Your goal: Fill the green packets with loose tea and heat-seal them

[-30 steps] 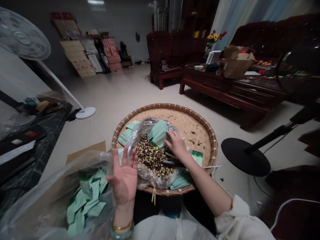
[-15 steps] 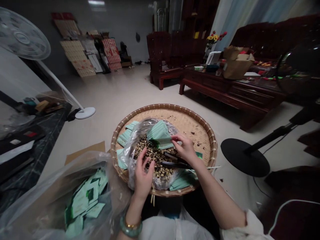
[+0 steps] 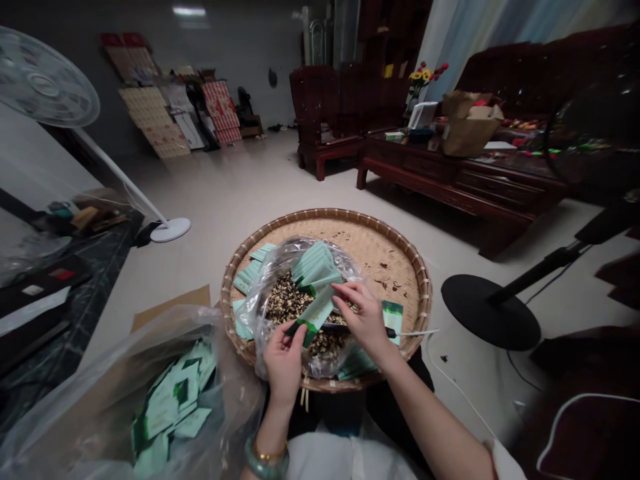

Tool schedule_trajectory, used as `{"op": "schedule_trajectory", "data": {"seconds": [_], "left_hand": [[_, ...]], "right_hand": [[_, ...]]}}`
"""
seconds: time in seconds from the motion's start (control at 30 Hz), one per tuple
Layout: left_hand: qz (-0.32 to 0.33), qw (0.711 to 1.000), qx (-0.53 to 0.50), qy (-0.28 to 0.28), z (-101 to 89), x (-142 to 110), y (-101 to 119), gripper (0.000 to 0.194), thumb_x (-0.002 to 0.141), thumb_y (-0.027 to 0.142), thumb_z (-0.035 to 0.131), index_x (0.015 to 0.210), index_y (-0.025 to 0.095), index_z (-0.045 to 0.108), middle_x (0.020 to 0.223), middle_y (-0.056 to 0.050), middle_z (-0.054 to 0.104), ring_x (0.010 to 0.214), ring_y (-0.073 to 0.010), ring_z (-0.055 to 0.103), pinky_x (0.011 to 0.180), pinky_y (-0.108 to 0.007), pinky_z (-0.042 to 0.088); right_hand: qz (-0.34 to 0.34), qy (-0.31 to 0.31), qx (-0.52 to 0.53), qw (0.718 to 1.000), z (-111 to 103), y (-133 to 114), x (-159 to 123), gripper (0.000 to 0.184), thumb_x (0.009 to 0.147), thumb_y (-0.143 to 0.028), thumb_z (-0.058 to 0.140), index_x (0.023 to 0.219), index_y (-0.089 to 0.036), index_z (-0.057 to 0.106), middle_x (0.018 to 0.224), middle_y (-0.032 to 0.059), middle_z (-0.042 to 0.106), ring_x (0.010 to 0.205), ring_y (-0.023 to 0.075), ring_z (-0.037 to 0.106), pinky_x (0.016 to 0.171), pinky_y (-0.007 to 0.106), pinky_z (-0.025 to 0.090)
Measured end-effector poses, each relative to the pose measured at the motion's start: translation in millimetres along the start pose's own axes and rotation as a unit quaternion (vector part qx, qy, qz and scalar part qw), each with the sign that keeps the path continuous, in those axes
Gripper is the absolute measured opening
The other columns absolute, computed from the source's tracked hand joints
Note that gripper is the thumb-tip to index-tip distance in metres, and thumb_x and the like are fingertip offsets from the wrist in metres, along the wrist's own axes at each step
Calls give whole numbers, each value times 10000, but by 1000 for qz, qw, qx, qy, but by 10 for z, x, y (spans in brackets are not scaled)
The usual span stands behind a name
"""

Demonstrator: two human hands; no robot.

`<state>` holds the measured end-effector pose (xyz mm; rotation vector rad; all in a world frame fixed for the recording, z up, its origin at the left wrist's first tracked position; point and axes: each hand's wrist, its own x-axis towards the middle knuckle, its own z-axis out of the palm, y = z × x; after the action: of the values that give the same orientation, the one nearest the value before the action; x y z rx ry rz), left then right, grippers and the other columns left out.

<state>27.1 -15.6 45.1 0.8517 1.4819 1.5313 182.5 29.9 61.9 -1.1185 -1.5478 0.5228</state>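
Note:
A round woven tray [image 3: 400, 257] holds a clear plastic bag [image 3: 273, 277] of dark dried bits, with a stack of green sachets [image 3: 313, 265] lying on top. My left hand [image 3: 283, 360] and my right hand [image 3: 363, 317] both pinch one green sachet [image 3: 313, 315] over the bag, left at its lower end, right at its upper end. A dark tool [image 3: 345, 327] lies under my right hand. More green sachets [image 3: 250, 270] lie on the tray's left side.
A big clear bag [image 3: 100, 393] with several green sachets sits at lower left. A white fan [image 3: 47, 80] stands at left, a black fan base [image 3: 490, 310] at right. Dark wooden furniture [image 3: 450, 173] lies beyond. A dark counter [image 3: 55, 287] runs along the left.
My left hand came in from the left, first open, then closed on the lower end of a sachet. My right hand pulled that sachet off the stack toward me.

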Motion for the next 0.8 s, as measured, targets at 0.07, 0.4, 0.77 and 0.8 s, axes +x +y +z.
{"op": "schedule_trajectory", "data": {"seconds": [0.07,0.4,0.77,0.8], "left_hand": [[-1,1000,-7,11,2,-16,-39,310,577,343,784,789,167,643,560,38,618,509,-115,576,540,-207,492],[-21,999,-43,6,-53,0,-163,399,577,421,769,827,138,639,632,-3,670,543,-130,621,568,-236,535],[-16,999,-42,5,-72,2,-179,377,562,413,765,780,132,640,629,-12,675,537,-136,628,566,-257,552],[-18,999,-43,4,-72,0,-176,376,561,410,766,778,131,639,627,-12,674,534,-136,627,562,-256,552]], "right_hand": [[-22,27,-18,999,62,-24,-50,246,862,-204,519,1055,-222,669,914,74,594,846,182,576,745,306,490],[-136,60,-106,983,150,1,-149,313,865,-151,513,1132,-251,643,937,89,620,880,206,566,765,358,489],[-116,67,-98,986,189,-75,-165,326,861,-150,528,1160,-237,623,918,82,576,862,193,555,755,347,486],[-116,66,-96,986,190,-78,-172,330,860,-144,526,1162,-237,623,924,83,576,868,194,554,756,347,486]]}}
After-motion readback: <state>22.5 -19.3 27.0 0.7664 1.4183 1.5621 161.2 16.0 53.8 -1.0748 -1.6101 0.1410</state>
